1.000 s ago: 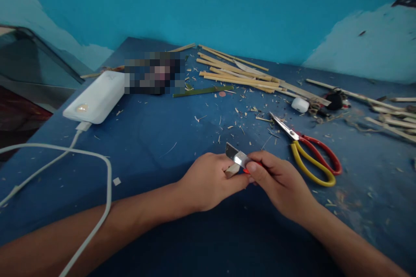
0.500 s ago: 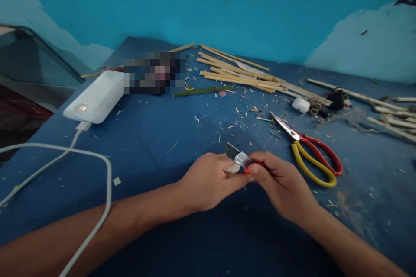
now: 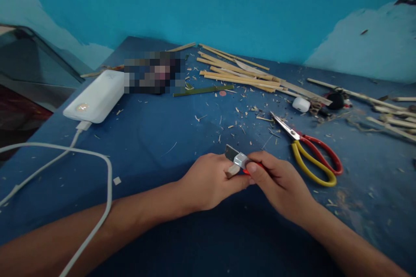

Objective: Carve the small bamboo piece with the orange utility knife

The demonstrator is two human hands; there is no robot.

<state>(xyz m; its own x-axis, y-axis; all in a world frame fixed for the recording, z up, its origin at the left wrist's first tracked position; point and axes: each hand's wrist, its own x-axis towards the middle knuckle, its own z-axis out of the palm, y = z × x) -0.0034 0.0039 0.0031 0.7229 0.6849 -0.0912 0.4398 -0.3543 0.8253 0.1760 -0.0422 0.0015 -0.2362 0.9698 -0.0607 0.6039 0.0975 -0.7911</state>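
Note:
My right hand (image 3: 281, 179) is closed around the red handle of a box cutter (image 3: 241, 160), whose short grey blade points up and to the left. My left hand (image 3: 208, 181) is closed on a pale piece of wood (image 3: 232, 170); one end shows between thumb and forefinger, and the rest is hidden in the hand. The cutter's metal tip lies just above that end; whether the blade touches it I cannot tell. My left thumb reaches across to the right fingertips. Right of my hands lie scissors (image 3: 294, 134) with one red and one yellow handle.
Split bamboo sticks (image 3: 240, 78) lie at the back of the blue table (image 3: 152, 138), with a green strip (image 3: 203, 91) before them. A white power bank (image 3: 97, 97) stands left, its cable (image 3: 108, 173) crossing my left forearm. More sticks (image 3: 394, 117), a white earbud case (image 3: 301, 104) and shavings lie right.
The box cutter has tilted slightly, its blade a little lower and further left. My right thumb has shifted slightly left on the handle. The rest of the table looks the same.

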